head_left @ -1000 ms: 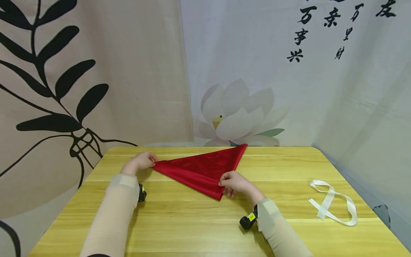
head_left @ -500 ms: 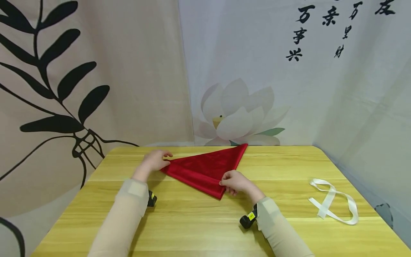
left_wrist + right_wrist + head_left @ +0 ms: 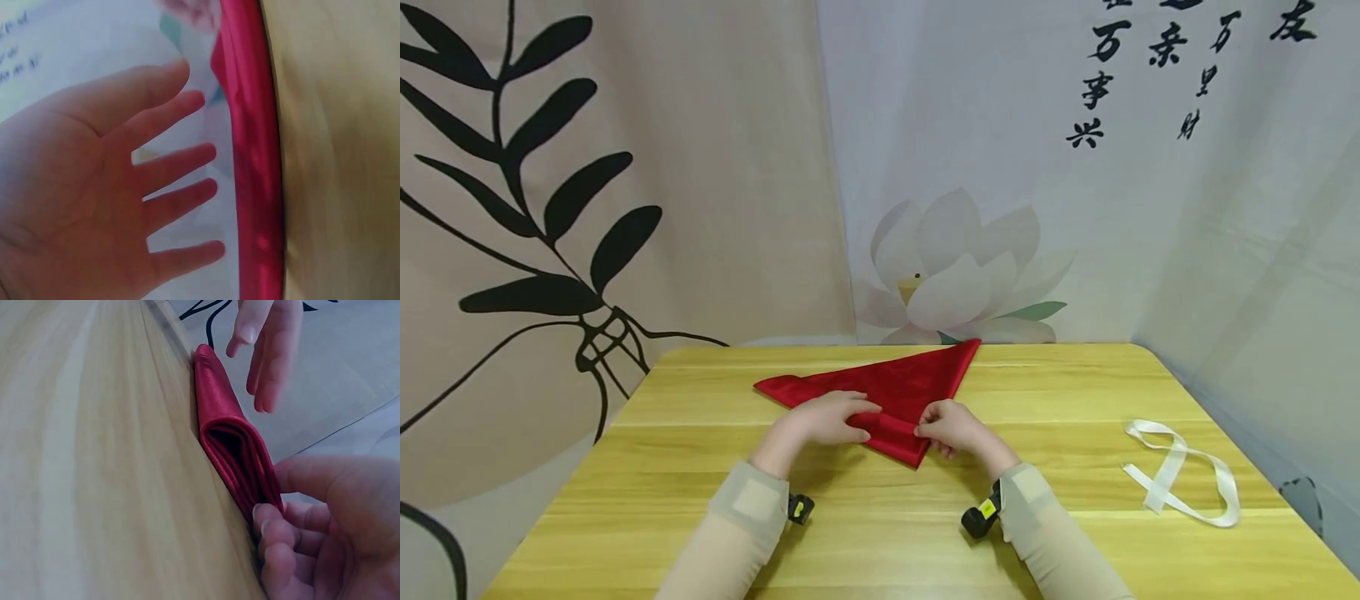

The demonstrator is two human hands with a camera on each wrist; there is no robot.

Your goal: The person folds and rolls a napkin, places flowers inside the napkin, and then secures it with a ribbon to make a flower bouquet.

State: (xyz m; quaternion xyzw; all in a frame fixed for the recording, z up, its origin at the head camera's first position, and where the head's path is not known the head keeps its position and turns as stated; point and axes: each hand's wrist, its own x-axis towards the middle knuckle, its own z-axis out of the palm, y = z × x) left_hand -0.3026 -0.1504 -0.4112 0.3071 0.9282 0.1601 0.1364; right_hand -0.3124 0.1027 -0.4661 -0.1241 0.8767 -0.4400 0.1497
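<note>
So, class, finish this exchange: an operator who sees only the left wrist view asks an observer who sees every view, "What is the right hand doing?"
Observer: The right hand pinches the shiny red cloth at its right edge.
Operator: How does that edge look?
Observer: The right wrist view shows several folded layers there, with a dark gap between them.
Operator: Anything else on the table?
Observer: A white ribbon lies to the right of the cloth.

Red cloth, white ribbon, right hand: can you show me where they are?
Red cloth (image 3: 913,386), head view: middle of its upper face.
White ribbon (image 3: 1167,472), head view: its straight middle strip.
Right hand (image 3: 955,426), head view: back of hand.
</note>
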